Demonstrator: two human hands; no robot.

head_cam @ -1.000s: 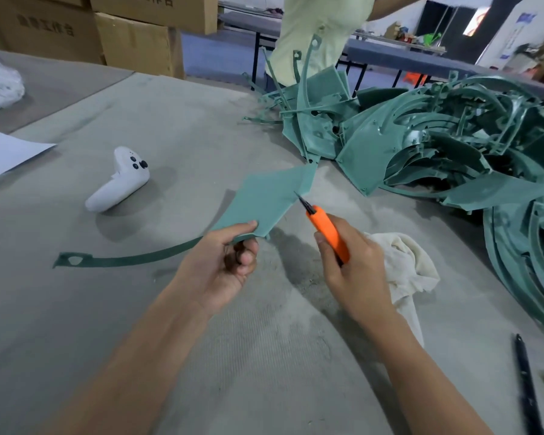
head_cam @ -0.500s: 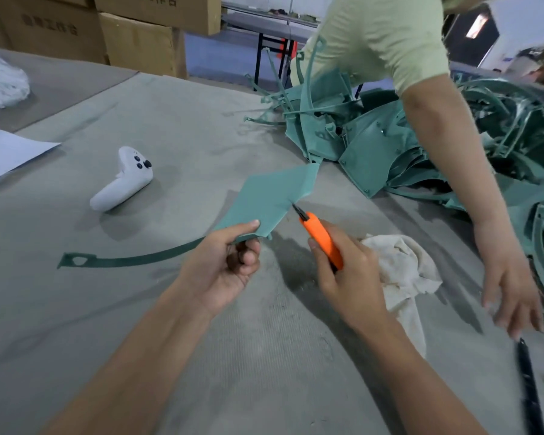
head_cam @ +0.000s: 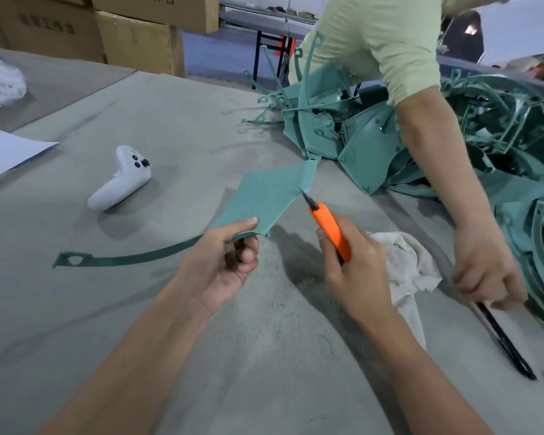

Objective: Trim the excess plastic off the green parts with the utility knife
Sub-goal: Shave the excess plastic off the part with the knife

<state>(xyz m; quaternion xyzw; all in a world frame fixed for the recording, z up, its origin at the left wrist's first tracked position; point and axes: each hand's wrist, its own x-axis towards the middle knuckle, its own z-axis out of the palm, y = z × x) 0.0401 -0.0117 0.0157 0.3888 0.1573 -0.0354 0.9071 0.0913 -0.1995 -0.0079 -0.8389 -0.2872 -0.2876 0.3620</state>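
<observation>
The left grip [head_cam: 223, 265] pinches the near edge of a green part [head_cam: 264, 199], thumb flat on top and fingers curled underneath. It holds the flat fan-shaped panel tilted up off the grey tabletop [head_cam: 170, 324]. From below this grip the part's long thin strip curves away to the left and ends in a tab with a hole, lying on the tabletop.

The right grip [head_cam: 355, 271] is wrapped round the orange handle of the utility knife [head_cam: 330, 229]. The dark blade points up and away from it, and its tip touches the panel's right edge just under the small flap at the far corner.

A crumpled off-white cloth [head_cam: 402, 265] lies just right of the right grip. Beyond it, another person's hand [head_cam: 484, 268] presses down on the end of a thin black tool [head_cam: 503, 340]. A heap of green parts [head_cam: 358, 142] sits further out, ahead and to the right of both grips. A white game controller [head_cam: 120, 180] rests left of the left grip, well apart from it.
</observation>
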